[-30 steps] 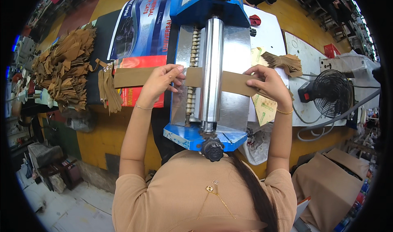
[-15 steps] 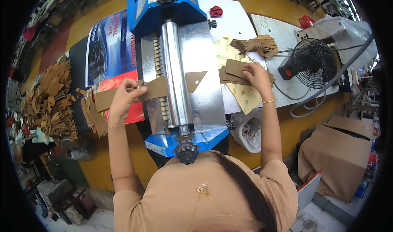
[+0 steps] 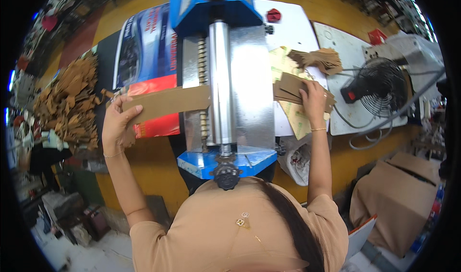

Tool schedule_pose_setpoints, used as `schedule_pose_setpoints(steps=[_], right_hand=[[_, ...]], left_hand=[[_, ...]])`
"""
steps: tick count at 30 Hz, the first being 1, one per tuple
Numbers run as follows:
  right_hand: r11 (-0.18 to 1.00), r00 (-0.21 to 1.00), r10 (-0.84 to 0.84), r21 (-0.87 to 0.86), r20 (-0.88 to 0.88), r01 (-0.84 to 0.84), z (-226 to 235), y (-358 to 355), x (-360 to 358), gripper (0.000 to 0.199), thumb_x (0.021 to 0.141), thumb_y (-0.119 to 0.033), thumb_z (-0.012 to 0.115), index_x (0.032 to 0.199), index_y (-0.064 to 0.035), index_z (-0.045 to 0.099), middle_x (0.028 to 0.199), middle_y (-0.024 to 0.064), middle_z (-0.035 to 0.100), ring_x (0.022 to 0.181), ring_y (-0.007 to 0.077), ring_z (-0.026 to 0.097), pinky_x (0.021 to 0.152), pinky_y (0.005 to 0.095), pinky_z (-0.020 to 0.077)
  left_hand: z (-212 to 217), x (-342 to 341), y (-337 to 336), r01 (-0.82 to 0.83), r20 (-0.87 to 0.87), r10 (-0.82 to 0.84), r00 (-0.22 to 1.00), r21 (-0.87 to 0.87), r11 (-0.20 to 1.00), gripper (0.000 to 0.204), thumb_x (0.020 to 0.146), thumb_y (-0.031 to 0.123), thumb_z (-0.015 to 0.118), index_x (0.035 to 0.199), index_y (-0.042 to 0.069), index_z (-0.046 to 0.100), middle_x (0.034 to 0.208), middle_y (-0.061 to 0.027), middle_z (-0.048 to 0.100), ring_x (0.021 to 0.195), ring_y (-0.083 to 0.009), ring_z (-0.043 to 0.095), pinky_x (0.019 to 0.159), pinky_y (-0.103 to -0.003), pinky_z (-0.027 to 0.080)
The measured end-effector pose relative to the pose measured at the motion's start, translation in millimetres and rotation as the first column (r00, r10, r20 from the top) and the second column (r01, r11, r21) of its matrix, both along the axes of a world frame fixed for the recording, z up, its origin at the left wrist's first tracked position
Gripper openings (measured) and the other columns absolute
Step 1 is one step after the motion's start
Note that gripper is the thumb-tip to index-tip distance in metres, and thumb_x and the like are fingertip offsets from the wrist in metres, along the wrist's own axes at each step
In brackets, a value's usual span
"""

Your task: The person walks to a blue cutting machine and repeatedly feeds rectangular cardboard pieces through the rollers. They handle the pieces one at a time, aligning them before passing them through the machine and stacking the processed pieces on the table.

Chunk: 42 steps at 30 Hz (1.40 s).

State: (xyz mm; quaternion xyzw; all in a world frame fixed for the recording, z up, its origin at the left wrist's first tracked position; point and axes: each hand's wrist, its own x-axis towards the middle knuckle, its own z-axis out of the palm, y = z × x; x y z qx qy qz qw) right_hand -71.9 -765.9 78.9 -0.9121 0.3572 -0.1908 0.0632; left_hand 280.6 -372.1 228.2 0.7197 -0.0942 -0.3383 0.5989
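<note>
My left hand (image 3: 116,126) is clamped on the outer end of a long brown cardboard strip (image 3: 165,103), thumb on top and fingers underneath. The strip runs level to the right, and its far end disappears under the shiny steel roller (image 3: 219,82) of the blue roller machine (image 3: 222,75) in front of me. Beneath the strip lies a glossy blue and red printed sheet (image 3: 144,68) spread on the yellow wooden table (image 3: 146,164).

My right hand (image 3: 313,99) rests palm down, fingers closed over the top of a small stack of flat brown cardboard pieces (image 3: 293,87) just right of the machine's steel plate. Beyond it lie more loose brown card scraps (image 3: 317,59), and a black wire-caged fan (image 3: 382,87) stands further right. A heap of brown cardboard offcuts (image 3: 69,99) sits well to my left.
</note>
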Motion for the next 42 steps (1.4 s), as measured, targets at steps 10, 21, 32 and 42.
schedule_pose_setpoints(steps=[10,21,32,42], right_hand=[[0.994,1.000,0.004,0.109,0.024,-0.007,6.2,-4.5,4.7,0.022,0.084,-0.007,0.065,0.105,-0.0077,0.067,0.094,0.0108,0.056,0.089,0.0305,0.058,0.079,0.0407,0.0459],[0.986,0.998,0.032,0.162,0.052,-0.040,14.7,0.0,1.1,0.014,0.087,-0.006,0.060,0.101,-0.0037,0.062,0.095,0.0137,0.061,0.088,0.0345,0.061,0.076,0.0419,0.0475],[0.978,0.997,0.030,0.203,0.072,-0.044,45.0,6.3,3.9,0.011,0.090,-0.007,0.059,0.100,-0.0018,0.061,0.093,0.0179,0.066,0.085,0.0359,0.064,0.074,0.0397,0.0492],[0.556,0.900,0.174,0.714,0.400,-0.425,143.5,27.4,35.5,0.014,0.091,-0.008,0.063,0.100,0.0028,0.064,0.088,0.0000,0.064,0.079,0.0066,0.058,0.071,0.0221,0.0477]], left_hand=[[75.1,5.7,24.0,-0.065,0.431,-0.019,0.902,0.179,0.982,0.018,0.085,0.011,0.070,0.098,-0.002,0.066,0.083,-0.0023,0.066,0.071,-0.0066,0.059,0.062,-0.021,0.046],[19.2,31.6,37.6,-0.137,0.248,0.143,0.958,-0.038,0.990,0.019,0.089,0.016,0.068,0.101,0.001,0.066,0.086,-0.0022,0.066,0.070,-0.0074,0.062,0.061,-0.022,0.052],[-117.9,86.5,80.6,-0.256,0.269,0.151,0.951,0.415,0.873,0.033,0.084,0.011,0.069,0.116,0.001,0.064,0.091,-0.0044,0.066,0.076,-0.0128,0.065,0.059,-0.025,0.056],[-79.6,47.8,36.4,-0.408,0.839,-0.242,0.487,0.464,0.787,0.035,0.082,0.012,0.068,0.116,0.006,0.066,0.091,-0.0129,0.066,0.082,-0.0268,0.064,0.075,-0.037,0.050]])
